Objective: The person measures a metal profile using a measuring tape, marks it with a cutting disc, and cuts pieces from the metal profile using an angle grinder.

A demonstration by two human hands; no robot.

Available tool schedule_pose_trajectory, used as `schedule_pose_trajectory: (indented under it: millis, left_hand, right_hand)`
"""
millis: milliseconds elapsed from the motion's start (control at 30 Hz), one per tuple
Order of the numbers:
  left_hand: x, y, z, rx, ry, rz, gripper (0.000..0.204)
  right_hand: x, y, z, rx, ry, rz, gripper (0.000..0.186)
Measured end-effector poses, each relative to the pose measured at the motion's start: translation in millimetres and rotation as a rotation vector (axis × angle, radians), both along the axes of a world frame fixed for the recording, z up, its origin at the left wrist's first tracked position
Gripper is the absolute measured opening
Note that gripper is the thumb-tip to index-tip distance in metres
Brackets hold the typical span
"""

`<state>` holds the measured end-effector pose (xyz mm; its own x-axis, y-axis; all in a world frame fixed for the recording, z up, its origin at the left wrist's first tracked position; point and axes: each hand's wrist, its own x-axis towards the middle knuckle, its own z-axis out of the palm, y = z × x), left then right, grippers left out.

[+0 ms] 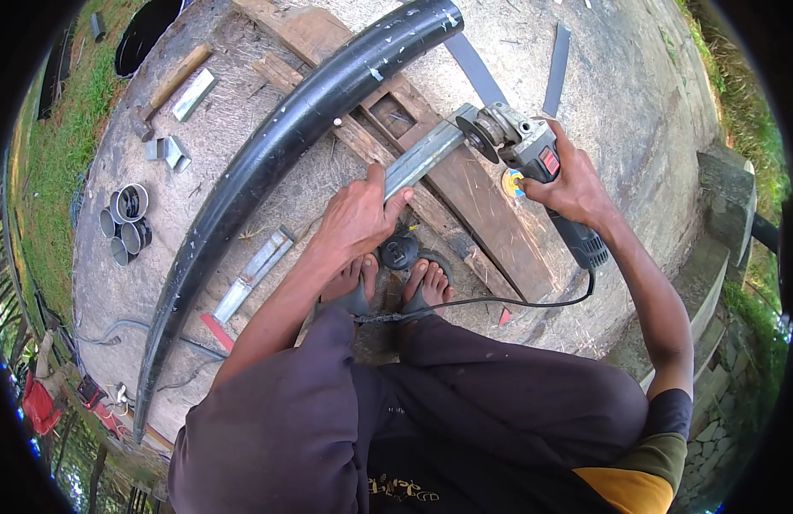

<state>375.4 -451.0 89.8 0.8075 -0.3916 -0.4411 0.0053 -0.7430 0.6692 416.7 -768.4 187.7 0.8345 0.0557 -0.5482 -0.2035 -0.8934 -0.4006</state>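
Note:
My right hand [574, 178] is wrapped round the body of an angle grinder [533, 154], its dark disc at the far end of a square metal tube. Some orange sparks or streaks show over the planks below the grinder. With my left hand [358, 218] I grip the near part of that galvanized square tube [422, 156], which slants up to the right across wooden planks [490, 218]. A long black pipe [268, 146] lies just left of the tube and crosses over the planks. The grinder's cord [533, 303] runs back past my feet.
At the left lie a hammer [175, 81], short tube offcuts [168, 151] and several round pipe rings [126, 214]. Another square tube with a red end [255, 274] is beside my left forearm. Flat metal strips [557, 70] lie at the far right. A black tape measure [400, 250] sits between my feet.

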Motion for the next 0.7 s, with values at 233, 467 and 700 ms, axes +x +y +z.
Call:
schedule_pose_trajectory:
  millis: [233,467,700]
  left_hand:
    - [1.3,-0.4,2.7,-0.017,0.022,0.004,0.057]
    - [2.0,2.5,5.0,-0.024,0.047,0.007,0.059]
    - [-2.6,4.9,9.5,0.058,-0.330,0.174,0.027]
  right_hand:
    - [-0.1,-3.0,-3.4,0.036,0.003,-0.002,0.092]
    - [1.7,2.5,7.0,0.058,0.025,0.011,0.090]
    - [-22.4,-21.4,11.1,0.102,-0.089,-0.133,0.102]
